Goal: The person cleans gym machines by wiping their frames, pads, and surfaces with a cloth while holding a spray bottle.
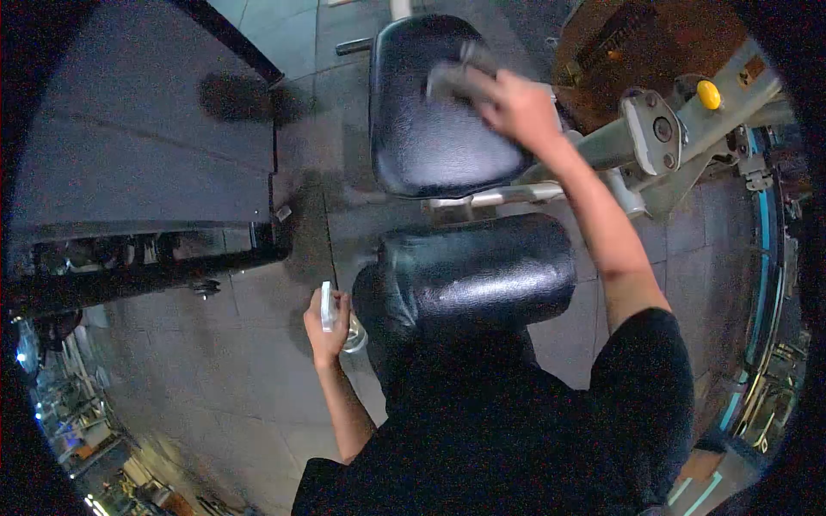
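My right hand (pixel 525 107) is closed on a dark grey cloth (pixel 465 82), smeared by motion, over the upper part of a black padded seat (pixel 417 129). Low on the left, my left hand (pixel 327 331) grips what looks like a spray bottle (pixel 354 335) with a white head and a clear body. That bottle is held beside a black roller pad (pixel 482 271), apart from the seat. Most of the bottle is hidden by my fingers.
A metal machine frame (pixel 637 150) with a yellow knob (pixel 708 95) runs along the right of the seat. To the left stands a large dark panel (pixel 146 129) with a black lower edge. Grey floor tiles (pixel 232 361) lie beneath.
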Demonstrator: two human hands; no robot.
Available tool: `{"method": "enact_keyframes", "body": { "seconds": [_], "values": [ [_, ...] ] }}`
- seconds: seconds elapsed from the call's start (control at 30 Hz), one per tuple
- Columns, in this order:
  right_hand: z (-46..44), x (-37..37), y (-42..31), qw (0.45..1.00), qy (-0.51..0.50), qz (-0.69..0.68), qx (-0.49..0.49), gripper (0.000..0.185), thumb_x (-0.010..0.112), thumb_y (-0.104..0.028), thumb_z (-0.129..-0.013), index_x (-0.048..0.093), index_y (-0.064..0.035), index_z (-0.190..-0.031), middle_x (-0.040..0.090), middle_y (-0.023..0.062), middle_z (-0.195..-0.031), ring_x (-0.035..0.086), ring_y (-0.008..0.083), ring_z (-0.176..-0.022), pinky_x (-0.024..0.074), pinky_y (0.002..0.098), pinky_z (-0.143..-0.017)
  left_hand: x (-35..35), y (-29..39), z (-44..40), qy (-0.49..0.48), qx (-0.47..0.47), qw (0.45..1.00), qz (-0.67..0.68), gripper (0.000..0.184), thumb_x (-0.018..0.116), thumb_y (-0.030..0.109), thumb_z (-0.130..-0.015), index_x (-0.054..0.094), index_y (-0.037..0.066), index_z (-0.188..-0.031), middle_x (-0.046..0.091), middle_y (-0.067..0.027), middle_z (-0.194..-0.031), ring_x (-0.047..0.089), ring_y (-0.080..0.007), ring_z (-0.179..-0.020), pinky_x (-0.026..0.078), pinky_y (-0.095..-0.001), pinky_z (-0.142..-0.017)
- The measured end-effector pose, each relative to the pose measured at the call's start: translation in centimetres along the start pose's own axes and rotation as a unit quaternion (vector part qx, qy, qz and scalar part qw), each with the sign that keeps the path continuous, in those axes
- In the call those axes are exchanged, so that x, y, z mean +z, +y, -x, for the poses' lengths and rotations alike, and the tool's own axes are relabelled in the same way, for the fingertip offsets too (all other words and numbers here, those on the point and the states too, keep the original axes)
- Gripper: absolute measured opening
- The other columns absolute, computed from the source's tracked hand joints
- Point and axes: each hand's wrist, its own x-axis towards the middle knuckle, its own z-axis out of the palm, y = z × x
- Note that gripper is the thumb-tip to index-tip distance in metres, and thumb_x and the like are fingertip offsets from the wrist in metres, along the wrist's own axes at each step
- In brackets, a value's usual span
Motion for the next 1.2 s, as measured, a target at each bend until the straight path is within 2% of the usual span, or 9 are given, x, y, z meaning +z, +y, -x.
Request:
{"method": "enact_keyframes", "body": {
  "seconds": [0.13,0.27,0.43,0.47,0.63,0.77,0.83,1.1,1.2],
  "values": [
    [-8.9,9.2,10.2,0.97,0.043,-0.034,0.235,0.062,0.061,-0.061,-0.095,0.073,-0.0054,-0.121,0.074,0.0244,-0.109,0.07,0.0417,-0.104,0.054,0.0491,-0.09,-0.4,3.0,-0.8,0.018,0.055,0.998,-0.023,0.014,0.074,0.014,-0.094,0.066,0.002,-0.093,0.068,-0.0092,-0.073,0.067,-0.0156,-0.066,0.051,-0.0316,-0.062],
    [-7.8,8.3,8.7,0.875,-0.02,-0.337,0.347,0.069,0.062,-0.062,-0.096,0.071,0.0045,-0.115,0.076,0.0209,-0.1,0.073,0.0339,-0.097,0.0523,0.0424,-0.09,-0.4,3.7,-0.6,0.018,0.041,0.999,0.016,0.013,0.073,0.013,-0.095,0.067,0.002,-0.092,0.068,-0.0077,-0.074,0.067,-0.0143,-0.066,0.051,-0.0307,-0.062],
    [5.3,0.0,0.9,0.889,-0.045,-0.249,0.381,0.055,0.067,-0.051,-0.098,0.073,0.0025,-0.108,0.072,0.0132,-0.087,0.066,0.017,-0.078,0.0527,0.0358,-0.075,0.4,3.6,-0.2,-0.006,-0.007,0.999,0.033,0.014,0.072,0.012,-0.096,0.066,0.0,-0.099,0.069,-0.0067,-0.077,0.065,-0.0114,-0.066,0.052,-0.0291,-0.062],
    [9.1,0.0,-0.5,0.918,0.022,-0.24,0.313,0.054,0.069,-0.051,-0.096,0.074,0.0014,-0.104,0.07,0.0201,-0.084,0.069,0.0402,-0.081,0.0548,0.0451,-0.074,0.6,3.4,-0.4,-0.016,-0.01,0.999,0.031,0.014,0.072,0.012,-0.096,0.066,0.0,-0.099,0.069,-0.0067,-0.077,0.065,-0.0114,-0.066,0.052,-0.0291,-0.062],
    [9.4,-3.2,-5.6,0.989,-0.019,-0.073,0.125,0.052,0.07,-0.046,-0.092,0.062,-0.0287,-0.141,0.065,0.0117,-0.09,0.068,0.0308,-0.073,0.0589,0.0442,-0.066,0.6,-0.6,-2.1,-0.034,0.031,0.999,-0.002,0.019,0.054,-0.004,-0.093,0.065,-0.003,-0.109,0.068,-0.0086,-0.088,0.062,-0.0123,-0.082,0.05,-0.0282,-0.077],
    [-2.1,3.3,1.2,0.995,0.08,-0.013,0.064,0.052,0.066,-0.05,-0.093,0.065,-0.0248,-0.139,0.066,0.0116,-0.094,0.07,0.0318,-0.086,0.058,0.0465,-0.073,0.0,3.6,-2.7,-0.022,0.036,0.999,0.028,0.026,0.053,0.0,-0.088,0.064,-0.005,-0.111,0.067,-0.0095,-0.094,0.061,-0.0158,-0.088,0.049,-0.0298,-0.082],
    [-7.3,4.0,3.2,0.987,0.059,-0.083,0.122,0.047,0.062,-0.052,-0.096,0.075,-0.0064,-0.096,0.074,0.0199,-0.086,0.073,0.0378,-0.081,0.0544,0.0509,-0.074,-0.3,4.2,-2.9,0.007,0.103,0.994,-0.036,0.026,0.059,0.005,-0.087,0.064,-0.005,-0.11,0.07,-0.0096,-0.098,0.063,-0.015,-0.091,0.049,-0.0294,-0.082],
    [1.0,-0.7,-4.9,0.994,-0.061,-0.08,0.034,0.053,0.068,-0.052,-0.092,0.066,-0.0268,-0.138,0.065,0.0129,-0.091,0.069,0.0314,-0.084,0.0571,0.0439,-0.07,4.0,10.0,-8.9,-0.016,0.033,0.959,0.28,0.043,0.071,0.013,-0.097,0.061,-0.004,-0.136,0.073,-0.0109,-0.111,0.068,-0.0155,-0.095,0.054,-0.0301,-0.083],
    [7.5,-2.1,-6.8,0.996,-0.02,-0.087,-0.006,0.051,0.065,-0.054,-0.093,0.064,-0.0291,-0.138,0.066,0.0118,-0.09,0.069,0.0319,-0.081,0.0579,0.0457,-0.066,4.8,13.3,-12.3,-0.039,0.149,0.988,0.005,0.05,0.077,0.017,-0.096,0.059,-0.003,-0.138,0.073,-0.0113,-0.115,0.069,-0.0136,-0.093,0.055,-0.0277,-0.077]
  ]
}}
